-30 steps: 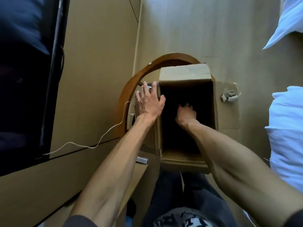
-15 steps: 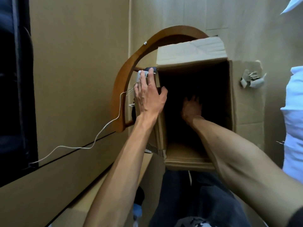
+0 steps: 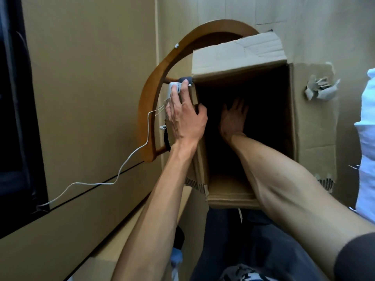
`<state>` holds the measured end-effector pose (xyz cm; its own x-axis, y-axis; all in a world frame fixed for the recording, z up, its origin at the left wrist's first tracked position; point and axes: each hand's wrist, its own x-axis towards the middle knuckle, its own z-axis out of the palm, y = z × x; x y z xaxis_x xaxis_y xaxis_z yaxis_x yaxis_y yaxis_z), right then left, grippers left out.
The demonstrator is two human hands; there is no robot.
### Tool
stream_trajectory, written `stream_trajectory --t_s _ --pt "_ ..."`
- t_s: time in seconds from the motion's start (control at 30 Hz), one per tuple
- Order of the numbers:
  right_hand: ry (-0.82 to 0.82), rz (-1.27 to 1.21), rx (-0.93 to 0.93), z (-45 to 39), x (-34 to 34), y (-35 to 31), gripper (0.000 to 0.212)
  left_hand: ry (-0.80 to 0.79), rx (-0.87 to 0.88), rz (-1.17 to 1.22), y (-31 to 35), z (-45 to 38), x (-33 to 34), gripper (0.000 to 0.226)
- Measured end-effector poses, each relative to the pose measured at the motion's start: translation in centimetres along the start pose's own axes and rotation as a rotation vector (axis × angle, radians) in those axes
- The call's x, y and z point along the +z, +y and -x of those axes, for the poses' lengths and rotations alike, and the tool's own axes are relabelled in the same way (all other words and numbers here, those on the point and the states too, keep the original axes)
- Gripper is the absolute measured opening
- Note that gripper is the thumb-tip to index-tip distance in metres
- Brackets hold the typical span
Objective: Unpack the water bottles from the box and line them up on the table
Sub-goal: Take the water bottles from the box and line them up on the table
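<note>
An open cardboard box (image 3: pixel 314 128) stands in front of me with its flaps folded out; its inside is dark. My right hand (image 3: pixel 233 118) reaches deep into the box, fingers spread downward, and the darkness hides whatever it touches. No water bottle shows anywhere. My left hand (image 3: pixel 184 116) lies flat over the box's left flap and rim, thumb hooked inside the edge, fingertips beside a small white device (image 3: pixel 172 88).
A curved wooden chair back (image 3: pixel 160 94) arcs behind and left of the box. A white cable (image 3: pixel 129 159) runs from the device across the tan surface at left. A dark screen (image 3: pixel 12 118) fills the far left. White bedding (image 3: pixel 367 149) lies at right.
The view has closed in on the box. My right hand has gone deeper inside it. My left hand stays on the left flap.
</note>
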<state>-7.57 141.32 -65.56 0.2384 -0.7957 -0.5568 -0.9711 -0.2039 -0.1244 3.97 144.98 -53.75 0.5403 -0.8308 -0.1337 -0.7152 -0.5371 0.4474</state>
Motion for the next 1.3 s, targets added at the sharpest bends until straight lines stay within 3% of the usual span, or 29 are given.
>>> stream_trajectory --t_s 0.2,0.5,0.73,0.97,1.07,1.3 --pt "-0.033 -0.087 0.172 -0.8 -0.3 1.2 0.050 -0.033 -0.004 0.030 0.0 -0.1 -0.2 0.071" --pt "0.039 -0.297 0.142 0.2 1.8 1.3 0.039 -0.036 -0.039 0.065 0.2 -0.2 0.3 0.072" --pt "0.030 -0.234 0.139 0.2 2.0 2.1 0.036 -0.010 -0.032 0.085 0.4 -0.3 0.3 0.069" --pt "-0.010 -0.406 0.184 3.8 0.3 -2.9 0.030 -0.041 -0.043 0.025 1.1 0.0 -0.2 0.073" --pt "-0.030 -0.478 0.144 5.8 -0.5 -4.0 0.029 -0.075 -0.067 0.007 1.1 0.2 -0.6 0.079" --pt "0.054 -0.376 -0.036 8.0 -6.4 -4.1 0.031 -0.139 -0.098 -0.042 2.4 1.8 -2.5 0.085"
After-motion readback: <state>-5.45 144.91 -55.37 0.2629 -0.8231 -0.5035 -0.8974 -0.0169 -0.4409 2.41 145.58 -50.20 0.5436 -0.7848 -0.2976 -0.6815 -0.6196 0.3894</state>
